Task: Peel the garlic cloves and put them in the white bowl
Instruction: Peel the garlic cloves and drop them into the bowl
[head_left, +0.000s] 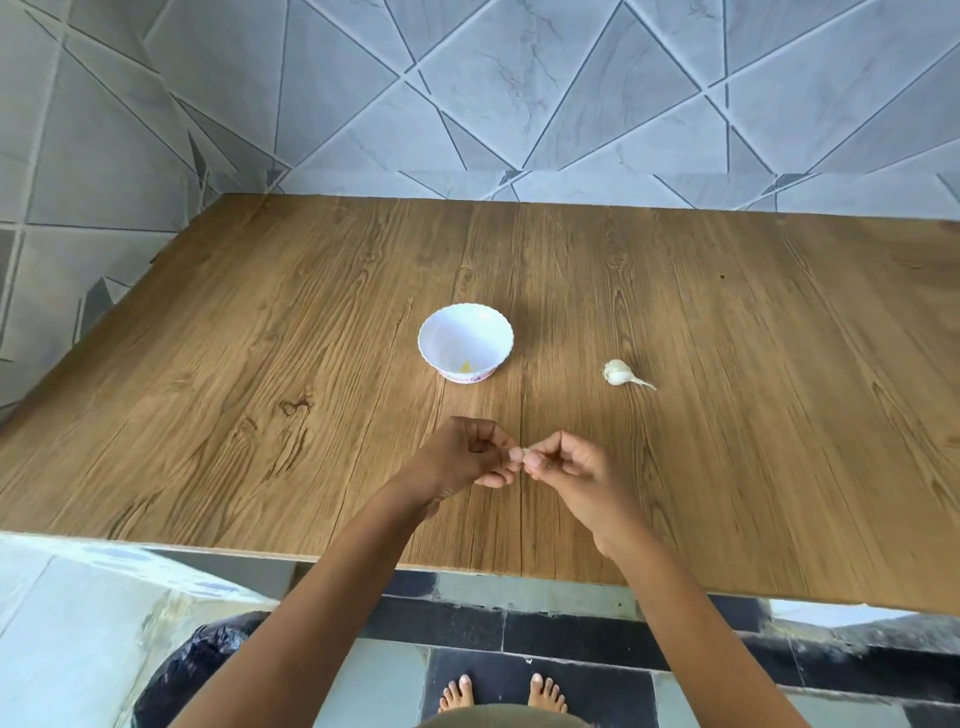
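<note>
Whitish and small, a garlic clove (525, 458) was pinched between the fingertips of both hands, held just above the near part of the table. The left hand (460, 460) gripped it from one side with thumb and forefinger closed on it, the other fingers curled into the palm. The right hand (574, 470) met it from the other side, its thumb and first fingers likewise clamped on the clove, knuckles raised. The two sets of fingertips touched or nearly touched around it; how much skin was on the clove could not be told at that size.

Beyond the hands, a little to the left, stood the white bowl (493, 332), upright on the wood, with a scalloped rim and a red pattern low on its outside. A small pale-yellow piece (466, 367) lay at its bottom. To the right of the bowl, well apart from it, a garlic bulb (618, 372) lay on its side, its dry stem pointing right.

The wooden table (260, 338) ran back to a grey tiled wall (467, 104) cut by slanting lines. Below the near edge, bare feet (501, 693) stood on a dark tiled floor (597, 686), and a black bag (197, 660) sat at the lower left.
</note>
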